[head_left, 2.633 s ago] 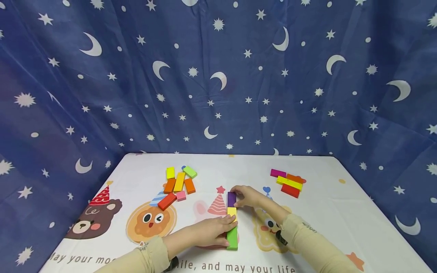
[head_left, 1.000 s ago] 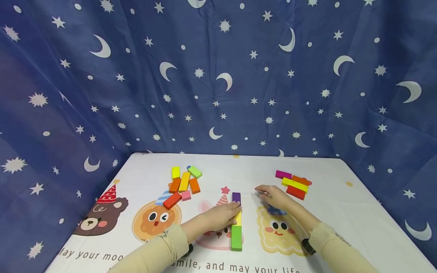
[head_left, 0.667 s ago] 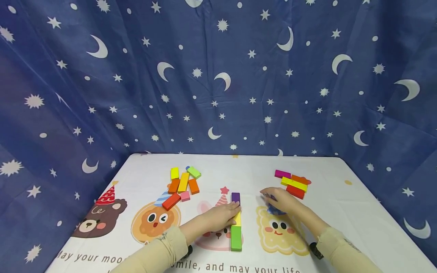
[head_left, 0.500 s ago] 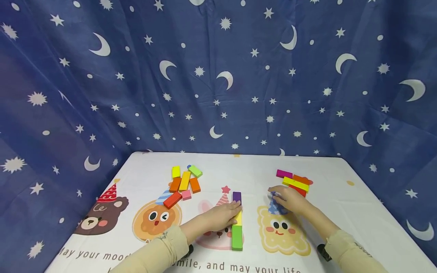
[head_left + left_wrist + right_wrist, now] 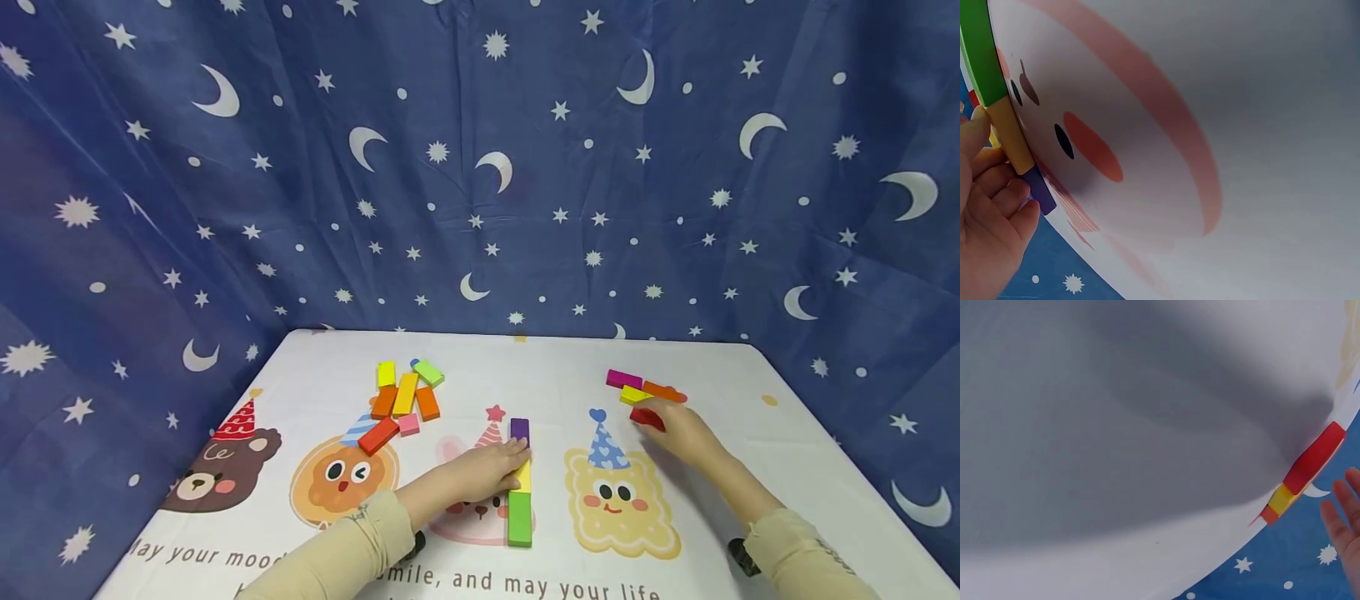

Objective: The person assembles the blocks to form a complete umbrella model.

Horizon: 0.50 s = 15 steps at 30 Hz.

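Near the middle of the white cloth, a purple block (image 5: 520, 430), a yellow block (image 5: 521, 478) and a green block (image 5: 520, 518) stand end to end in a straight row. My left hand (image 5: 483, 472) holds the yellow one; in the left wrist view its thumb and fingers (image 5: 1011, 195) bend around the yellow and purple pieces. On the right side, my right hand (image 5: 682, 429) hovers over a red block (image 5: 647, 417), partly covering it. The right wrist view shows its fingers (image 5: 1335, 522) loosely extended, a gap away from that red block.
Beside the red block lie a magenta block (image 5: 624, 379), an orange block (image 5: 663, 391) and another yellow block (image 5: 634, 395). Several mixed blocks, among them a pink block (image 5: 408, 425), lie back left. A blue starry curtain (image 5: 480, 167) hangs behind the table.
My right hand has let go of the purple block and moved right to the red block. The left hand has slid from the green and yellow blocks toward the yellow and purple ones.
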{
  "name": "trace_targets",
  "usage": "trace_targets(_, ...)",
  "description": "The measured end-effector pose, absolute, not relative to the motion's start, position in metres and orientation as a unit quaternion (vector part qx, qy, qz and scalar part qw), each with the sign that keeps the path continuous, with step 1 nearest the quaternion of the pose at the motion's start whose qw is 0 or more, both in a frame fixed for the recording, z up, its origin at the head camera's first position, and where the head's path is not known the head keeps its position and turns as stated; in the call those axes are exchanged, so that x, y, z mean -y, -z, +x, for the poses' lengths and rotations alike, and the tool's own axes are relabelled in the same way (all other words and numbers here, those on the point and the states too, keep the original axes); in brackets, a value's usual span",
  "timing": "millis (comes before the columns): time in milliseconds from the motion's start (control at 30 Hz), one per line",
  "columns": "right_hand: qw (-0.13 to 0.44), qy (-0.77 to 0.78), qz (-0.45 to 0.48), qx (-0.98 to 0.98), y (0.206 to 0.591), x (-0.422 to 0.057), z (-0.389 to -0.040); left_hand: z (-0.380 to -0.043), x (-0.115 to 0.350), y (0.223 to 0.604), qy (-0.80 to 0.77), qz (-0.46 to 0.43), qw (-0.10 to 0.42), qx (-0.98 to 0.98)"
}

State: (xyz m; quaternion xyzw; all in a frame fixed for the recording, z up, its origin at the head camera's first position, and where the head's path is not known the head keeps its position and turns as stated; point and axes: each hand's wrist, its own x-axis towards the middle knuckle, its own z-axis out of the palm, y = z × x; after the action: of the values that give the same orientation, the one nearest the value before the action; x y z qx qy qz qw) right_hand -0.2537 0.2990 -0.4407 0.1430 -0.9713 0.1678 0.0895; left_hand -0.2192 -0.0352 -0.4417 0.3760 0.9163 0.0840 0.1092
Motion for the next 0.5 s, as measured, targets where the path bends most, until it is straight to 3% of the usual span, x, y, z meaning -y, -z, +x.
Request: trace_targets(500, 0.027, -0.168, 0.072, 0.983, 0.443, -0.326, -0.260, -0.221, 0.037, 0.444, -0.093, 0.376, 0.119, -0.914)
